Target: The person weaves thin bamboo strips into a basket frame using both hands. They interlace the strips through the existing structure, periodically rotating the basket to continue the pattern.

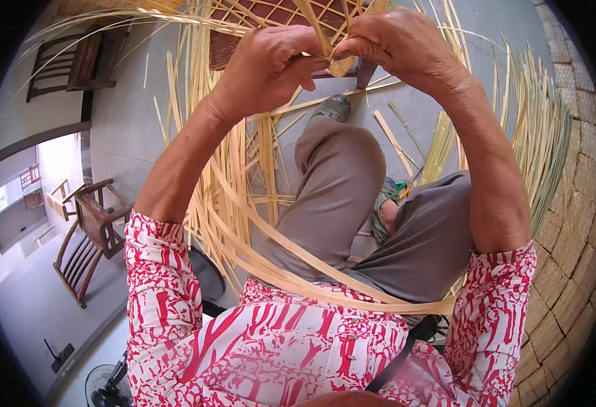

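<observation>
My left hand point(267, 68) and my right hand point(403, 49) meet at the top middle, fingertips nearly touching. Both are closed in a pinch on a pale bamboo strip point(341, 66), which shows bent between and below the fingers. Just beyond them, an open lattice of woven bamboo strips point(281, 15) lies over a dark red surface point(229, 46). Where the held strip joins the lattice is hidden by my fingers. Long thin strips point(196, 22) fan out to the left past my left hand.
A curved band of bamboo strips point(298, 254) crosses my lap. Loose strips point(227, 197) cover the floor at left, and a greenish bundle point(539, 122) stands at right beside stacked woven blocks point(569, 224). Wooden chairs point(93, 220) and a fan point(105, 386) are at far left.
</observation>
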The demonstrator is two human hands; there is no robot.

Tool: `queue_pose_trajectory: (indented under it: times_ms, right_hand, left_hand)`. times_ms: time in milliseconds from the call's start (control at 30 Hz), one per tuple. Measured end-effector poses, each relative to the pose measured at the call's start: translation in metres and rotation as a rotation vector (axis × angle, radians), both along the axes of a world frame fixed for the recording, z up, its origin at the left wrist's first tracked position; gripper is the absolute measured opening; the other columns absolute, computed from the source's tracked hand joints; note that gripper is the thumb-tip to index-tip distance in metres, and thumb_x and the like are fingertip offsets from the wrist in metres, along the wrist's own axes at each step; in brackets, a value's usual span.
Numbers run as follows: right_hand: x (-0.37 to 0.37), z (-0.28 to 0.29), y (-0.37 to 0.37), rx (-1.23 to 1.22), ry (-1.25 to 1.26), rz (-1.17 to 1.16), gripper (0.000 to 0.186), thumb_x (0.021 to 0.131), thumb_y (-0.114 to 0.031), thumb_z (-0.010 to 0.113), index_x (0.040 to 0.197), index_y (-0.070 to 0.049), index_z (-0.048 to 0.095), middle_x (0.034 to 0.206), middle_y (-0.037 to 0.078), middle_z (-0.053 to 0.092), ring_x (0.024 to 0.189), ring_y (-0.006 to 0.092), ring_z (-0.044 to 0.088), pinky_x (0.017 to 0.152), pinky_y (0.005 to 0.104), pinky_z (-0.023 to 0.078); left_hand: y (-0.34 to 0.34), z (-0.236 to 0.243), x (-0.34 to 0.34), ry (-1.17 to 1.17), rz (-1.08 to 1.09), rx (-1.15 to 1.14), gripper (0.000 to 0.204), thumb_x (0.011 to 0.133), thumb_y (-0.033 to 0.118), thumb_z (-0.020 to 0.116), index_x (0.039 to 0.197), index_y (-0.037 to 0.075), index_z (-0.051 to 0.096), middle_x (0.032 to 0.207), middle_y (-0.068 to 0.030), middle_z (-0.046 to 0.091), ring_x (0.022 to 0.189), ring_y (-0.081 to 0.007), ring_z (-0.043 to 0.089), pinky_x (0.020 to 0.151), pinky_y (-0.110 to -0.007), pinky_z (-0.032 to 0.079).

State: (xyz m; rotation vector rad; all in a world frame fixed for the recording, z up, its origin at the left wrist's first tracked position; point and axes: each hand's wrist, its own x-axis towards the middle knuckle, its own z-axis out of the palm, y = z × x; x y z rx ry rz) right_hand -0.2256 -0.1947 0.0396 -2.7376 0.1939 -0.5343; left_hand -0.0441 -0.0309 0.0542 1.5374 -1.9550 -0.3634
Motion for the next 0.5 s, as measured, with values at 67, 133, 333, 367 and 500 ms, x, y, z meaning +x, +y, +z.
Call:
queue_pose_trajectory:
  times_ms: [67,133,333,367,500]
  right_hand:
    - [-0.001,0.013,0.000,-0.037,0.006,0.013,0.030,0.095,-0.034,0.064,0.083,-0.007,0.070,0.073,0.017,0.069,0.069,0.0335,0.070,0.064,0.0448,0.053]
    - [0.001,0.022,0.002,0.011,0.045,0.005,0.029,0.092,-0.035,0.066,0.079,-0.009,0.071,0.075,0.019,0.068,0.076,0.0379,0.069,0.069,0.0470,0.053]
    - [0.006,0.023,-0.004,-0.061,0.116,-0.018,0.038,0.093,-0.042,0.065,0.077,-0.007,0.070,0.071,0.018,0.067,0.073,0.0371,0.069,0.066,0.0470,0.053]
    - [0.008,0.021,-0.008,-0.058,0.036,0.014,0.042,0.093,-0.046,0.065,0.077,-0.007,0.067,0.072,0.017,0.067,0.073,0.0369,0.069,0.064,0.0476,0.052]
    - [0.018,0.017,-0.005,-0.135,-0.076,-0.097,0.041,0.093,-0.048,0.064,0.079,-0.009,0.065,0.070,0.012,0.065,0.072,0.0354,0.065,0.069,0.0455,0.050]
  left_hand:
    - [0.001,0.004,0.000,-0.006,-0.024,0.006,0.012,0.094,0.008,0.070,0.102,-0.001,0.070,0.074,-0.0061,0.072,0.065,-0.0151,0.074,0.056,-0.026,0.055]
    - [0.001,0.004,0.008,-0.035,-0.051,-0.010,0.011,0.095,0.010,0.068,0.103,0.001,0.071,0.075,-0.0061,0.073,0.067,-0.0156,0.075,0.058,-0.027,0.057]
    - [-0.006,0.000,0.010,0.036,-0.026,-0.026,0.013,0.089,0.011,0.071,0.098,0.004,0.068,0.076,-0.0070,0.070,0.072,-0.0203,0.075,0.062,-0.030,0.057]
    - [-0.005,0.000,0.011,0.079,0.014,-0.027,0.013,0.088,0.011,0.073,0.098,0.003,0.068,0.077,-0.0072,0.071,0.074,-0.0201,0.075,0.064,-0.030,0.057]
    - [-0.003,-0.008,0.005,0.259,0.193,-0.053,0.020,0.086,0.010,0.080,0.097,0.002,0.066,0.081,-0.0071,0.073,0.079,-0.0181,0.076,0.068,-0.027,0.058]
